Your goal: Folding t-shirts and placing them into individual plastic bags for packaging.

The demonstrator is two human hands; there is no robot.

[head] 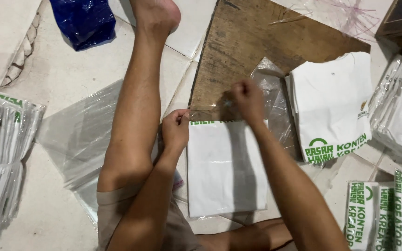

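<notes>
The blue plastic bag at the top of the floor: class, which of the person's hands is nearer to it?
Left. The left hand lies closer to the blue plastic bag, gripping the folded white shirt's corner; the right hand is farther right.

Counts: 1 folded white shirt in a clear plastic sleeve (226, 167), 1 unbagged stack of folded white shirts (331, 107), 3 heaps of bagged shirts (3, 153) (401, 107) (387, 214), 1 loose clear plastic sheet (77, 135), 1 brown wooden board (252, 51), 1 blue plastic bag (83, 21), 2 hands (175, 130) (248, 98).
</notes>
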